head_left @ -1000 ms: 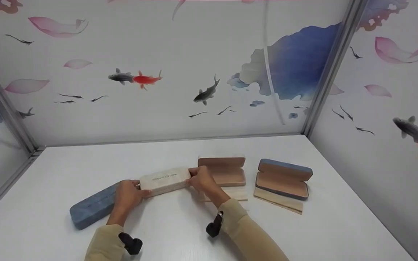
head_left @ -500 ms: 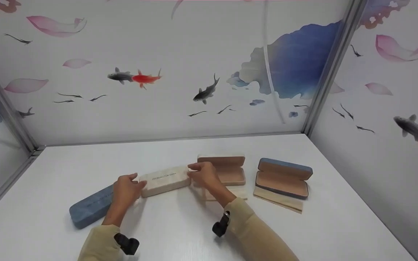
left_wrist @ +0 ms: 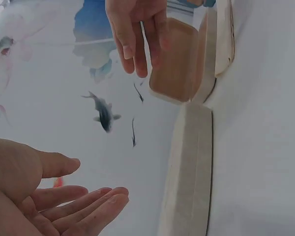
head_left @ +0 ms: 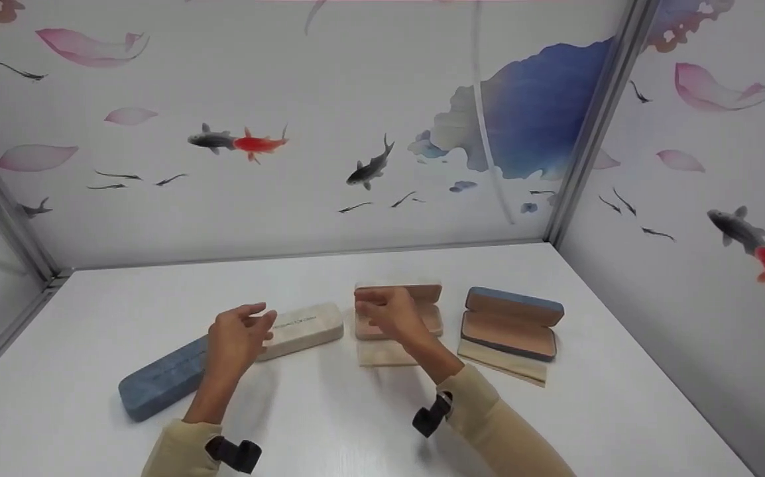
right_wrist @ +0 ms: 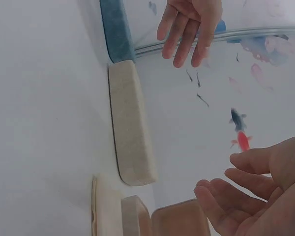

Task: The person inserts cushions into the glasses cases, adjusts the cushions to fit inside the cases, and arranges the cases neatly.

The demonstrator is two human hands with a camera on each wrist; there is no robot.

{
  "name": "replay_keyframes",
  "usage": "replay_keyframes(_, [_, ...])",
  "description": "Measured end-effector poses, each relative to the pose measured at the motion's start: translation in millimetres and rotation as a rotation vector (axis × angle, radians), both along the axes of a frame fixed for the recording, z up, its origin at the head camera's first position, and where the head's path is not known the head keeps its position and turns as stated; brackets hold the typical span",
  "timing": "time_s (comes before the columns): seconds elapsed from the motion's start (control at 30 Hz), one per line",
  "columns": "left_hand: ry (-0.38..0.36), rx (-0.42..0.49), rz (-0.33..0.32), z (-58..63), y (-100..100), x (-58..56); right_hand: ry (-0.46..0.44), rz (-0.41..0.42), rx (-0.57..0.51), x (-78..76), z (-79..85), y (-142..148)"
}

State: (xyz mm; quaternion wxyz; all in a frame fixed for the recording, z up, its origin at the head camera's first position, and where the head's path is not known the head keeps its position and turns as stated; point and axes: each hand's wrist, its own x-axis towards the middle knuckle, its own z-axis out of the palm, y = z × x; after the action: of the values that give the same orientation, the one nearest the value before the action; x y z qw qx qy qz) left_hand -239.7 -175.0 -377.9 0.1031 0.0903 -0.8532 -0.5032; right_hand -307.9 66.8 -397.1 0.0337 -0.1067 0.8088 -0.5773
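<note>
My left hand [head_left: 236,338] hovers above the seam where two closed glasses cases meet, its fingers loosely bent around nothing. The cream closed case [head_left: 313,329] lies to its right, lettering on its lid. A blue closed case [head_left: 160,381] lies to the left, partly hidden by the hand. My right hand [head_left: 396,317] is raised in front of an opened cream glasses case [head_left: 431,322] with a tan lining, holding nothing. In the right wrist view, the right hand's fingers [right_wrist: 221,196] are loosely bent and apart from the cream closed case [right_wrist: 130,123].
An opened blue glasses case [head_left: 512,333] stands at the right, with a folded beige cloth [head_left: 505,363] in front of it. Another beige cloth [head_left: 382,354] lies before the opened cream case. Printed wall panels [head_left: 270,212] enclose the white table [head_left: 316,430].
Both hands have let go of the cream closed case and lifted off it. The right hand has moved right, over the opened cream case. The closed cases stay end to end.
</note>
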Motion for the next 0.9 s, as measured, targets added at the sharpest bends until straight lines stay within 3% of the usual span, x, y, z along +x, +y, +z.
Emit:
replay_keyframes(0.3, [0.081,0.003,-0.016,13.4,32,8.7,0.057,0.0,0.015,15.6,14.7,28])
replay_keyframes(0.53, [0.059,0.065,-0.026,19.6,56,8.2,0.124,0.0,0.032,22.8,13.1,51])
replay_keyframes(0.9, [0.032,0.151,-0.055,7.5,94,-3.9,0.122,-0.094,0.04,30.4,3.6,88])
